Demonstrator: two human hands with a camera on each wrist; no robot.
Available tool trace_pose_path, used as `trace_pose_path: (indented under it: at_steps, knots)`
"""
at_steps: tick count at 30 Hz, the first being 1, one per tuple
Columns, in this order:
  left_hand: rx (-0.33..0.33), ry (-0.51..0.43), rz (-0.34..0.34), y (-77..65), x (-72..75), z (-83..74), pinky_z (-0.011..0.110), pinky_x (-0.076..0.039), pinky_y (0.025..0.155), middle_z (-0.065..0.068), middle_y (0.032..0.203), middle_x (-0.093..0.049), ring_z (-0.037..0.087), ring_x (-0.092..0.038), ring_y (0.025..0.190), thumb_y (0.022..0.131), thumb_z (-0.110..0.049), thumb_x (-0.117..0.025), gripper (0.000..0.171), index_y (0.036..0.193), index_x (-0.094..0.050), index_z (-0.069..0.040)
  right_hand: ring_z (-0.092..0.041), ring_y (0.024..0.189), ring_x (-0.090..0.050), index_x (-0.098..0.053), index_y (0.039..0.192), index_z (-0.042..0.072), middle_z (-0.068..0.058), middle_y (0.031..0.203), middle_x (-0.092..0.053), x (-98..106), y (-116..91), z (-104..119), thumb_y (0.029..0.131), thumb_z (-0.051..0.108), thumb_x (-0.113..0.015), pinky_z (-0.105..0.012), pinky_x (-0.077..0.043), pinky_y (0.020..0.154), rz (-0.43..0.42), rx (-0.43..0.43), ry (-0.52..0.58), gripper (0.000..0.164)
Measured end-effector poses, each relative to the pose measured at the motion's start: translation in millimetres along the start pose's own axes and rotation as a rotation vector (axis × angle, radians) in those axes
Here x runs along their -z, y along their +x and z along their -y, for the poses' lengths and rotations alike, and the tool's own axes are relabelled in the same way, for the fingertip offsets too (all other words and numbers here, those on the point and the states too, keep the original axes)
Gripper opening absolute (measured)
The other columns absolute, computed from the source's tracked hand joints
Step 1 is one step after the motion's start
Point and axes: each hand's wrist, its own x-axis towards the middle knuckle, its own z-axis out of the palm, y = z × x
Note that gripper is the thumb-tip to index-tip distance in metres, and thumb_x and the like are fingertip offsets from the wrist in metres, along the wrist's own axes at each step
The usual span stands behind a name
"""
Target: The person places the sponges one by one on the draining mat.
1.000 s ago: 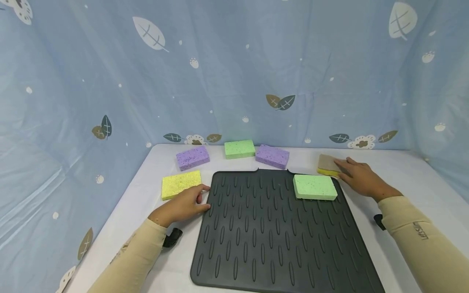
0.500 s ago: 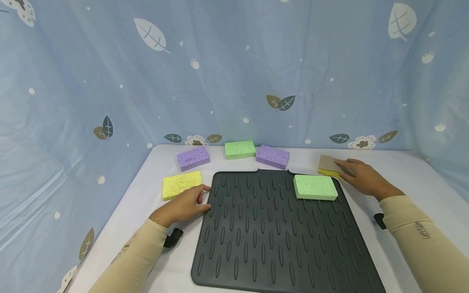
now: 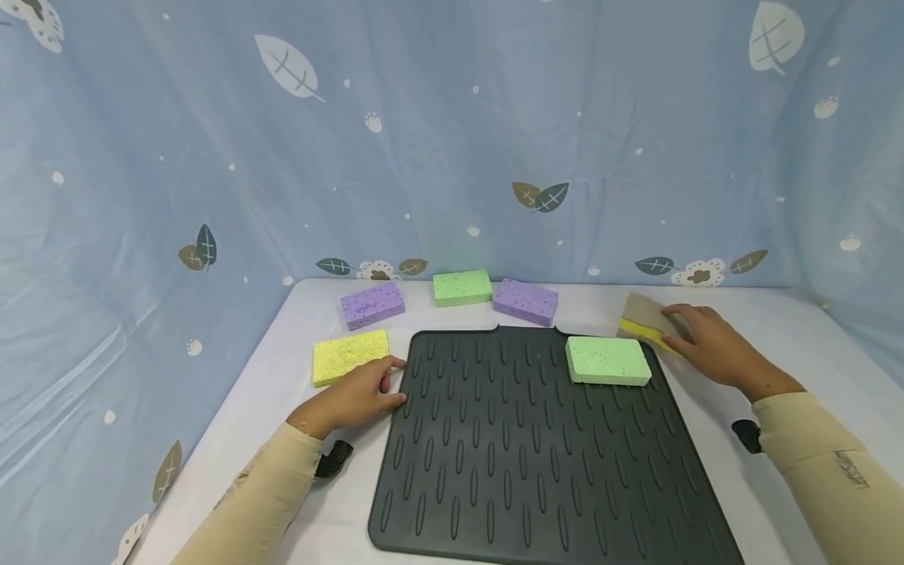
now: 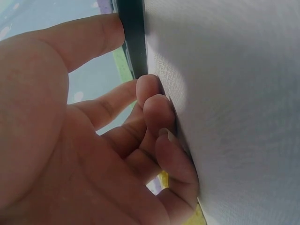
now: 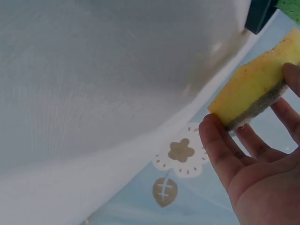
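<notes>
We saw the right hand (image 3: 727, 357) pinching a two-layer sponge (image 3: 640, 312), thumb on its near side and fingers on its far side, parted by roughly the sponge's breadth. Its grey scouring layer was uppermost and its yellow edge turned toward us. The sponge sat slantwise: we read its long axis as running from the far left to the near right, the right end under the fingers and the free left end pointing out past the fingertips. We could not tell whether its lower edge touched the table (image 3: 311, 522).

At the left hand (image 3: 353, 399), we found thumb and forefinger spread apart, tips against the side edge of a dark ribbed mat (image 3: 519, 447); the other fingers curled loosely and had hold of nothing. The mat stretched between the two hands, its ridges pointing away from us.

Just left of the right fingertips, we noted a pale green sponge (image 3: 607, 361) lying lengthwise from side to side on the mat's far corner. Just beyond the left fingers lay a plain yellow sponge (image 3: 349, 355); farther out we saw a purple sponge (image 3: 373, 306), a small green sponge (image 3: 462, 289) and a second purple sponge (image 3: 525, 302), before a blue curtain (image 3: 424, 141).
</notes>
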Motion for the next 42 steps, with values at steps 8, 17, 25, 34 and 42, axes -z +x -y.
trace_pose_path:
  at_steps: [8, 17, 25, 34, 42]
  knots:
    - [0.011, -0.001, -0.003, 1.2, -2.1, 1.2, 0.025, -0.037, 0.059, 0.002, 0.079, -0.048, 0.012, -0.043, 0.067, 0.093, -0.019, -0.071, 0.053, 0.139, -0.053, -0.003, -0.059, 0.133, -0.031, -0.036, 0.148, -0.002, -0.039, 0.146, -0.032, 7, -15, 10, 0.105, 0.033, -0.05, -0.076, -0.029, 0.098, -0.048, 0.033, 0.051, 0.057]
    - [0.001, 0.008, -0.007, 2.2, -2.2, -3.8, 0.025, -0.036, 0.06, 0.002, 0.08, -0.048, 0.012, -0.043, 0.068, 0.093, -0.021, -0.071, 0.053, 0.139, -0.053, -0.002, -0.053, 0.12, -0.045, -0.039, 0.146, -0.001, -0.036, 0.142, -0.036, 10, -44, 31, 0.102, 0.029, -0.058, -0.069, -0.044, 0.087, -0.176, 0.11, 0.095, 0.056]
    - [-0.014, 0.004, -0.01, 1.5, -1.1, -2.7, 0.026, -0.035, 0.061, 0.005, 0.082, -0.049, 0.012, -0.042, 0.07, 0.093, -0.021, -0.071, 0.053, 0.139, -0.053, -0.002, -0.039, 0.117, -0.052, -0.048, 0.14, 0.004, -0.023, 0.138, -0.048, 7, -65, 57, 0.095, 0.025, -0.07, -0.051, -0.048, 0.089, -0.293, 0.209, 0.093, 0.054]
    - [-0.022, -0.001, -0.012, 0.4, -1.2, 1.4, 0.026, -0.036, 0.06, 0.003, 0.08, -0.048, 0.013, -0.043, 0.069, 0.093, -0.02, -0.071, 0.053, 0.139, -0.052, -0.001, -0.032, 0.113, -0.056, -0.048, 0.143, 0.013, -0.015, 0.135, -0.049, 0, -81, 66, 0.093, 0.03, -0.073, -0.05, -0.052, 0.085, -0.25, 0.231, 0.099, 0.059]
    - [-0.006, 0.005, -0.001, 1.5, -1.0, 4.9, 0.025, -0.037, 0.06, 0.002, 0.08, -0.049, 0.012, -0.044, 0.068, 0.092, -0.02, -0.072, 0.053, 0.139, -0.052, -0.002, -0.029, 0.111, -0.058, -0.048, 0.145, 0.017, -0.011, 0.133, -0.05, -1, -92, 77, 0.09, 0.036, -0.074, -0.048, -0.057, 0.081, -0.15, 0.221, 0.116, 0.063]
